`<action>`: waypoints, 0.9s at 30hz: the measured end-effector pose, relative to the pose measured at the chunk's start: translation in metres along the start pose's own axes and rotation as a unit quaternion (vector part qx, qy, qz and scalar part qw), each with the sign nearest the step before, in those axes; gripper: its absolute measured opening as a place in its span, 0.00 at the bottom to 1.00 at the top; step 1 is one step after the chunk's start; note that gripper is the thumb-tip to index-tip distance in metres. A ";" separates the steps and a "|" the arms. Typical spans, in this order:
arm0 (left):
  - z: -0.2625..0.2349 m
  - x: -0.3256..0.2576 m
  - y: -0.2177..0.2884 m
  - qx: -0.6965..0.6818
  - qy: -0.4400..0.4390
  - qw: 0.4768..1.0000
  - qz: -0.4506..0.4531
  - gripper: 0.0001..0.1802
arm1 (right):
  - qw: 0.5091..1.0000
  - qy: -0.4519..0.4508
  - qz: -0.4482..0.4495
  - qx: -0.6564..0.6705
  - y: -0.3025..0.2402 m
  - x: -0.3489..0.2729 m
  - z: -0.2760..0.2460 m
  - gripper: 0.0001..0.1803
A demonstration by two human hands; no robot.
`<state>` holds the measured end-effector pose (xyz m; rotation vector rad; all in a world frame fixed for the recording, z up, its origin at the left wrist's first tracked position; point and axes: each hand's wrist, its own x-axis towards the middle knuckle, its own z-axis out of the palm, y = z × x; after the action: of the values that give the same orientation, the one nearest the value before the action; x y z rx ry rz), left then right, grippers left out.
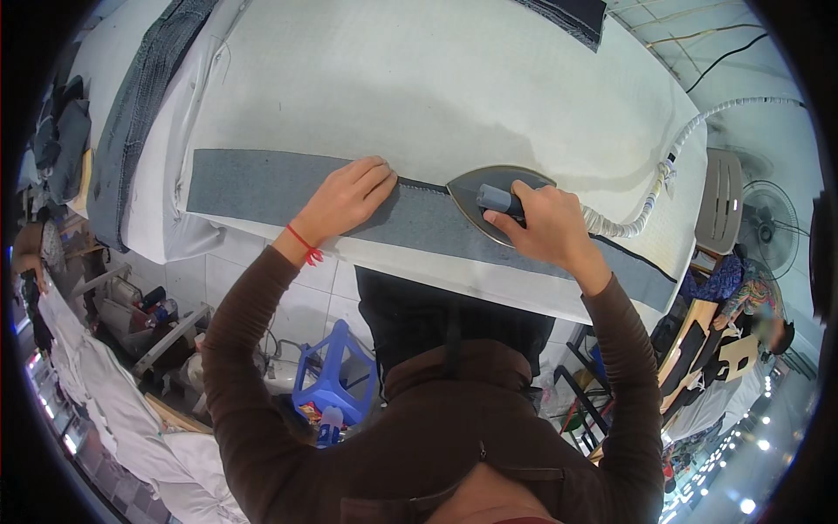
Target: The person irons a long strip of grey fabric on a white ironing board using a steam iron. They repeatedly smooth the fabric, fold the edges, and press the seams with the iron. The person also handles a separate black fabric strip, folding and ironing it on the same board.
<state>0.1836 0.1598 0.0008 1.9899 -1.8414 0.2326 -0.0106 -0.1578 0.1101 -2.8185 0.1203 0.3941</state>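
Note:
A long grey-blue strip of fabric lies along the near side of a white-covered ironing table. Its far edge is dark and turned over between my hands. The fingers of my left hand are bent together on that edge, seemingly pinching it. To the right, my right hand is wrapped round the handle of a steam iron. The iron rests flat on the strip with its tip pointing left, toward the folded edge. A wrapped hose runs from the iron to the upper right.
Dark folded fabric lies at the table's far edge, and a long dark fabric piece hangs at the left. Below stands a blue plastic stool. At the right are a fan, a chair and another person.

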 end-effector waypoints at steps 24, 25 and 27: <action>-0.030 -0.010 -0.016 0.013 0.010 0.995 -0.094 0.23 | 0.997 0.038 -0.071 0.018 -0.051 0.040 0.001 0.33; -0.032 -0.015 -0.021 0.003 -0.001 0.997 -0.083 0.22 | 0.997 0.035 -0.073 0.015 -0.051 0.041 0.000 0.33; -0.036 -0.027 -0.032 -0.017 -0.023 0.998 -0.061 0.20 | 0.997 0.023 -0.070 0.018 -0.055 0.044 0.000 0.33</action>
<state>0.2177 0.2003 0.0168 2.0912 -1.7301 0.1192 0.0387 -0.1073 0.1130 -2.7801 -0.0591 0.2917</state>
